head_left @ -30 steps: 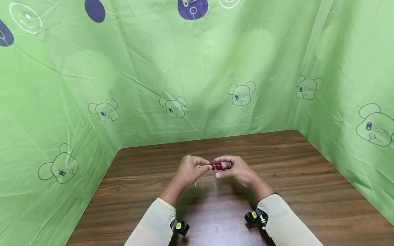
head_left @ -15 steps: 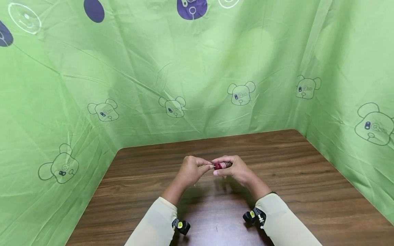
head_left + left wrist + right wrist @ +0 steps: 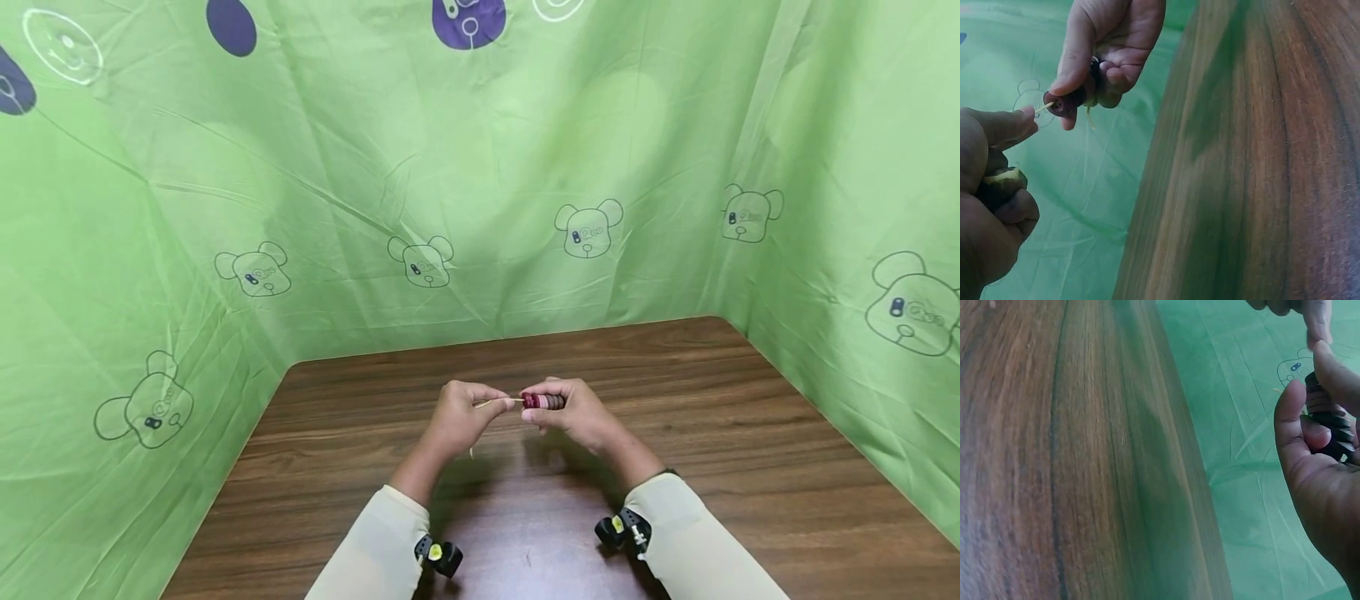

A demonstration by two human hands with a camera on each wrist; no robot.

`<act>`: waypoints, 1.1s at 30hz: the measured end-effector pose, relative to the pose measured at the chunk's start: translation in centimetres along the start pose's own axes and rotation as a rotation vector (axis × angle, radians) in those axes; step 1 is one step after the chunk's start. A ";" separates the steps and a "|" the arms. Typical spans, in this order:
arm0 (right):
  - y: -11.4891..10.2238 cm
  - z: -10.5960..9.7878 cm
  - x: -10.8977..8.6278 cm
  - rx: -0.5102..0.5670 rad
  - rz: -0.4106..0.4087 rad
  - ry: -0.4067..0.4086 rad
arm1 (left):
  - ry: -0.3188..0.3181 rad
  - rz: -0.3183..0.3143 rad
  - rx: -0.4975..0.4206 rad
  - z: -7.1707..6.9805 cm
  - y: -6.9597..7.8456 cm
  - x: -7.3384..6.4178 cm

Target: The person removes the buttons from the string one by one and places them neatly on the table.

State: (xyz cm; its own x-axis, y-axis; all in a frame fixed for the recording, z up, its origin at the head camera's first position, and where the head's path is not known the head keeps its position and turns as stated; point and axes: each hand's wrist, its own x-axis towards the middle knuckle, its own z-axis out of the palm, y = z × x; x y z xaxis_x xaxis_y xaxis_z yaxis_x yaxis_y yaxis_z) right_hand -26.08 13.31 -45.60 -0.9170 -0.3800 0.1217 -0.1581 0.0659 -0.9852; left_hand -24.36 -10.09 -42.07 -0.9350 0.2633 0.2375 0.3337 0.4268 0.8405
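Note:
A short stack of buttons, dark red, pink and brown, is strung on a thin yellow string. My right hand holds the stack between thumb and fingers above the table. Left of it, my left hand pinches the string between thumb and index finger, and a short length runs straight to the red end button. Holes show in the face of that end button in the left wrist view. More string crosses the curled fingers of the left hand, and a tail hangs below it. Fingers partly hide the stack in the right wrist view.
Beneath both hands lies a brown wood-grain table. A green cloth printed with bear faces hangs around its back and sides. Each wrist wears a small black camera, the left camera and the right camera.
A red button near the left fingertips has moved right along the string onto the stack. The left fingers have since drawn slightly back left, leaving string showing between the hands.

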 end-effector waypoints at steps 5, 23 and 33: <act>-0.2 0.3 -0.1 0.035 -0.022 0.003 | -0.006 -0.201 -0.242 0.0 -0.4 0.0; -0.8 1.4 -0.3 -0.046 -0.101 0.050 | -0.043 -0.333 -0.505 1.3 0.2 -0.1; -0.8 1.5 -0.4 -0.034 -0.070 0.052 | -0.018 -0.371 -0.516 1.9 0.2 0.0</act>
State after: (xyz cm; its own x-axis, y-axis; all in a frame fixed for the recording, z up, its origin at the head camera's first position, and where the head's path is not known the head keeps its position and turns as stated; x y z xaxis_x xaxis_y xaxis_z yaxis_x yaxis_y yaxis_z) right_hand -25.07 12.05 -45.07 -0.9208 -0.3368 0.1967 -0.2336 0.0724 -0.9696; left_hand -24.04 -8.39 -42.85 -0.9737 0.1943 -0.1192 -0.1171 0.0220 0.9929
